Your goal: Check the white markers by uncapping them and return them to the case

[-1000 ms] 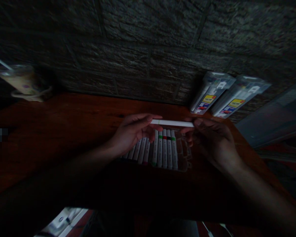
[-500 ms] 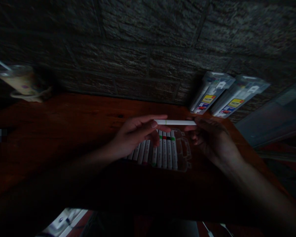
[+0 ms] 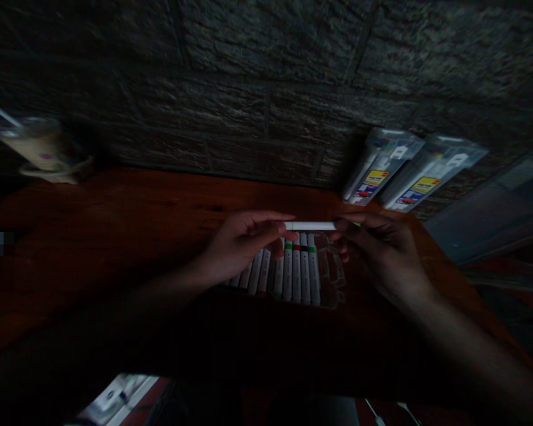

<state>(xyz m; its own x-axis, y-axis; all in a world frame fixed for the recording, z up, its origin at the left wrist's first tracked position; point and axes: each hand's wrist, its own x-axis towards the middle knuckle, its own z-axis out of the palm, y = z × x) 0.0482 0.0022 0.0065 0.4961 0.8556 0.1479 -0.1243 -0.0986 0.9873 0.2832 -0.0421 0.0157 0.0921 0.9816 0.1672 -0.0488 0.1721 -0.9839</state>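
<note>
A white marker (image 3: 311,226) with a thin green ring near its left end lies level between my two hands. My left hand (image 3: 244,242) pinches its left end between thumb and fingers. The right end is gripped by my right hand (image 3: 377,245), and a bit of yellow-green shows at those fingers. Just below is a clear plastic marker case (image 3: 334,278), lying on the table. In it a row of white markers (image 3: 296,275) with green, red and black bands lies side by side; my left hand hides part of the row.
Two clear marker cases with yellow labels, a nearer one (image 3: 368,171) and a farther-right one (image 3: 429,177), stand against the dark stone wall (image 3: 231,100). A drink cup (image 3: 38,148) with a straw is at the far left of the wooden table (image 3: 160,201).
My right hand has shifted left along the marker, so less of it shows between the hands. The marker has dropped slightly. My left hand stays on its left end.
</note>
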